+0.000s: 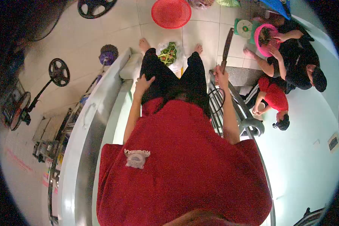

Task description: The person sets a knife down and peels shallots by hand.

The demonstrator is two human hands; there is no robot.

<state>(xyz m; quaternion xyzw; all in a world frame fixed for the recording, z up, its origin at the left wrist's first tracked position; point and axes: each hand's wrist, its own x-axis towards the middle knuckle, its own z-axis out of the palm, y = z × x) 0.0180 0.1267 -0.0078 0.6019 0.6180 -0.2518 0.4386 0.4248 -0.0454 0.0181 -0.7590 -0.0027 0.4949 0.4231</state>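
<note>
My right hand is closed around the handle of a long knife, whose dark blade points forward, away from my body. My left hand lies on my left thigh with the thumb apart from the fingers, and nothing shows in it. Between my bare feet, a white plastic bag is spread on the floor with cut green stems and leaves on it. Some reddish bits show among the greens.
A red plastic basket stands ahead on the tiles. At right, a green scale is near a person in black with a pink basin; another person wears red. A metal rack is beside my right arm. Fans stand left.
</note>
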